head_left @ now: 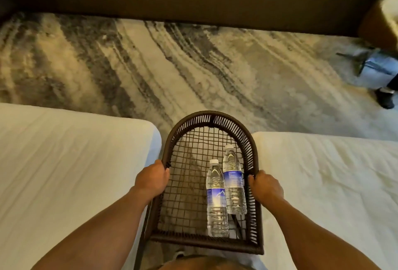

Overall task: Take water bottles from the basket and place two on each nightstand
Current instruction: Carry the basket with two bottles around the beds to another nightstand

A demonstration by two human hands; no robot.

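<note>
I hold a dark brown woven basket (195,122) with an open mesh bottom in front of me, above the carpet between two beds. My left hand (151,180) grips its left rim and my right hand (265,186) grips its right rim. Two clear water bottles with blue labels and white caps lie side by side on the mesh at the right: one nearer me (216,200), the other (233,183) a little farther and against the right wall. No nightstand is in view.
A white bed (64,162) lies to my left and another white bed (333,183) to my right, with a narrow gap between them. Patterned grey and beige carpet (172,64) stretches ahead to a dark wall. A person's foot (385,98) and a blue-grey object (374,66) are at the far right.
</note>
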